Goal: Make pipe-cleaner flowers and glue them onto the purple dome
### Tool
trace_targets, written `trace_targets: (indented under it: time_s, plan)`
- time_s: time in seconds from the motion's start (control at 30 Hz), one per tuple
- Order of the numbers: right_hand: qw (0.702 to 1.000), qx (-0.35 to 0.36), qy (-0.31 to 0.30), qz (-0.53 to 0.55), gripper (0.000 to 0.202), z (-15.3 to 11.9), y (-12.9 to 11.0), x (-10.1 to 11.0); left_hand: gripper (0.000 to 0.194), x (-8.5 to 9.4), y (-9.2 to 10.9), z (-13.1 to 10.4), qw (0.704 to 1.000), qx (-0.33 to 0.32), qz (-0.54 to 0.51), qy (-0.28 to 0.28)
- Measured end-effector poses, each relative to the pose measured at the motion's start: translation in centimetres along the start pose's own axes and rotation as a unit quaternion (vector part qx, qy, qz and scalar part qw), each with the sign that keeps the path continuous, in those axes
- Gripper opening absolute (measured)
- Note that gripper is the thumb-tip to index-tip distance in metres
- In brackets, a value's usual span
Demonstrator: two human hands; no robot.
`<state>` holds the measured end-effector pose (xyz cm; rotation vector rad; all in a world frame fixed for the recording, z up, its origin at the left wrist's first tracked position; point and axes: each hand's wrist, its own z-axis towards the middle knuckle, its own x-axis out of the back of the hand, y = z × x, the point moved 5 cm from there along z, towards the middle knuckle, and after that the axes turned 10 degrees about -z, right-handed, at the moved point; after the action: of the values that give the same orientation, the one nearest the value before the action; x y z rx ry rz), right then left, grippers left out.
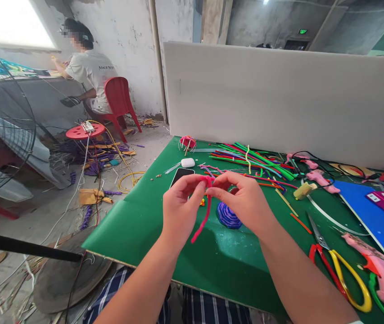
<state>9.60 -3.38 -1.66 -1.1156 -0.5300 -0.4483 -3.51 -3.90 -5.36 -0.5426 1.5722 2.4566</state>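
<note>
A pink pipe cleaner (201, 225) is pinched between my two hands above the green table, its loose end dangling down. My left hand (181, 207) is closed on its upper part, where it looks bent or curled. Close beside it, my right hand (246, 198) pinches the same strand with thumb and forefinger. Below my right hand lies a round purple-and-blue coiled piece (228, 216), partly covered by that hand. A dark-screened phone (179, 174) rests behind my left hand, next to a white earbud case (188, 163).
Colourful pipe cleaners (255, 157) lie along the table's back. On the right are red-and-yellow scissors (336, 265), a pink glue gun (377, 265) and a blue board (363, 211). A white partition (279, 99) stands behind. At left, a person (88, 67) sits on a red chair (119, 101).
</note>
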Motion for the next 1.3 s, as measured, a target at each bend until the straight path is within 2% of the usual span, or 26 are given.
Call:
trace_targets:
  time_s: [0.13,0.2,0.37,0.47,0.57,0.7,0.93,1.13,1.3]
  plan:
    - [0.999,0.036,0.03,-0.008,0.013,-0.1,-0.2,1.3,0.008,-0.1,0.4,-0.1,0.996,-0.026,0.082,-0.028]
    - [0.998,0.062,0.026,-0.007,0.011,-0.2,-0.3,1.6,0.008,-0.3,0.4,-0.1,0.995,-0.016,0.088,-0.047]
    - [0.981,0.193,0.006,-0.035,0.018,-0.4,-1.1,2.0,0.008,-0.6,0.2,0.1,0.993,0.072,-0.005,-0.091]
    - [0.97,0.236,0.018,-0.061,0.015,-0.4,-1.3,2.1,0.008,-0.7,0.0,0.1,0.987,0.115,-0.051,-0.104]
    - [0.965,0.247,0.027,-0.082,0.012,-0.4,-1.3,2.1,0.014,-0.9,-0.5,0.0,0.979,0.142,-0.104,-0.106]
    - [0.97,0.23,0.012,-0.084,0.008,-0.3,-1.3,1.9,0.028,-1.0,-0.9,0.0,0.974,0.144,-0.151,-0.091]
    - [0.984,0.167,-0.004,-0.067,0.005,-0.4,-1.2,1.9,0.026,-1.0,0.0,-0.3,0.985,0.082,-0.141,-0.063]
    - [0.975,0.19,0.021,-0.109,0.007,-0.8,-1.5,2.0,0.025,-0.9,0.2,-0.5,0.989,0.046,-0.126,-0.053]
    - [0.957,0.231,0.048,-0.166,0.01,-1.1,-1.9,2.2,0.029,-0.8,0.3,-0.2,0.992,0.067,-0.075,-0.079]
